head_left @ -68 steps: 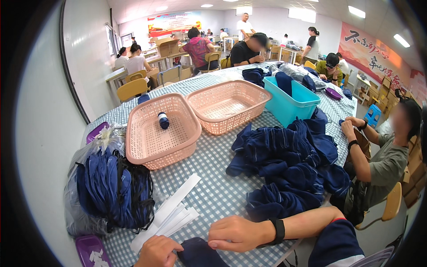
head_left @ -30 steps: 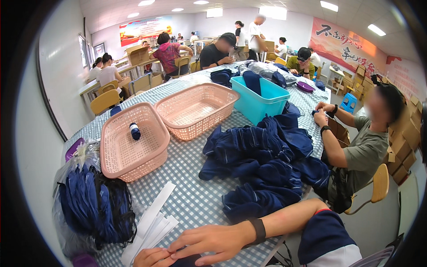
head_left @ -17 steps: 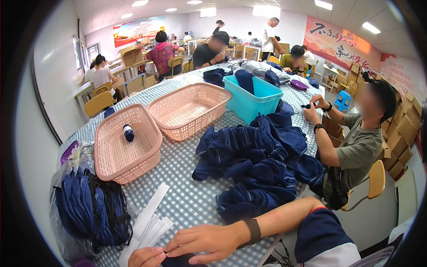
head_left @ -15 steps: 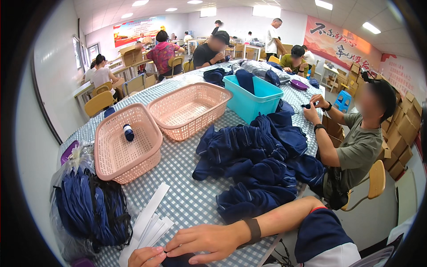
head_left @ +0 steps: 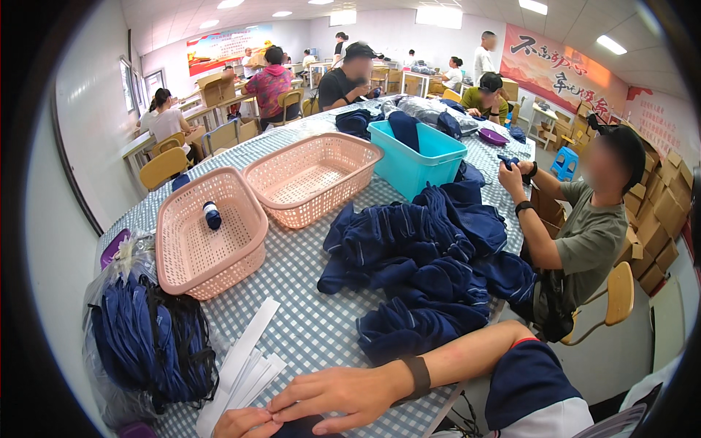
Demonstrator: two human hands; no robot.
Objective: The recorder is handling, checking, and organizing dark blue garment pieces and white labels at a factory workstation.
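Note:
At the lower edge, my right hand (head_left: 339, 398) reaches in from the right over a piece of navy cloth (head_left: 298, 429), its fingers closed toward the cloth's upper edge. The fingertips of my left hand (head_left: 244, 423) press together there and meet those of the right. Much of the cloth is cut off by the picture's edge. Just above my left hand lie white paper strips (head_left: 244, 372), fanned out. A large pile of navy knit pieces (head_left: 416, 270) lies beyond my right forearm.
Two pink baskets (head_left: 169, 274) (head_left: 292, 212) stand ahead, one holding a navy roll with a white band (head_left: 212, 216). Beyond is a turquoise bin (head_left: 409, 171). At left sits a plastic bag of blue items (head_left: 150, 336). A co-worker (head_left: 584, 226) sits at right.
My hands stay nearly in place, with slight finger movement at the cloth's edge. The co-worker at right has raised a navy piece a little.

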